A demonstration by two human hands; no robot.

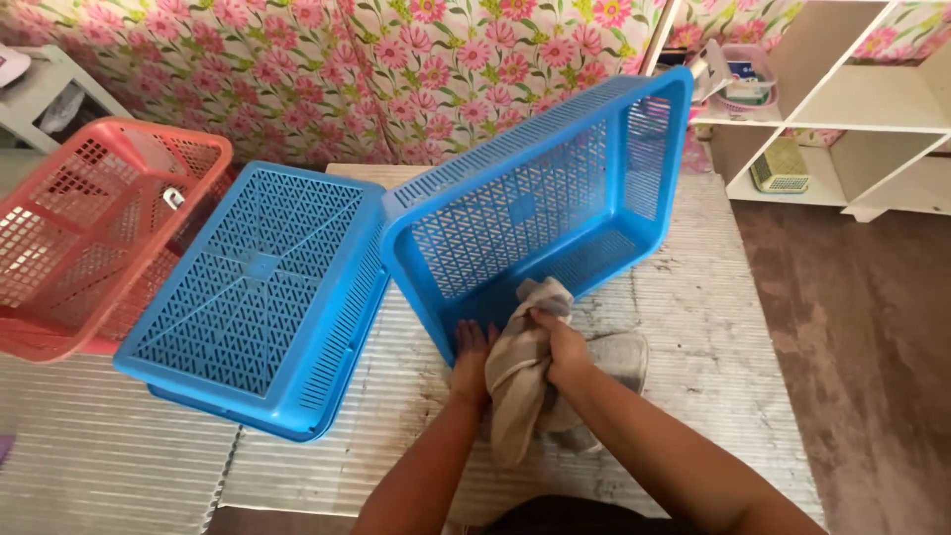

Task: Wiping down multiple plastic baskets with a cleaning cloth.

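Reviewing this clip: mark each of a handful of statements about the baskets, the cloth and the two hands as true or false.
1. The right hand grips a grey cloth. True.
2. The tilted blue basket stands flat on its base. False: it is tipped up, its opening facing the person.
3. The second blue basket lies upside down. True.
4. The red basket sits on the white shelf. False: it lies at the left, beside the overturned blue basket.
5. The left hand touches the tilted blue basket's rim. True.
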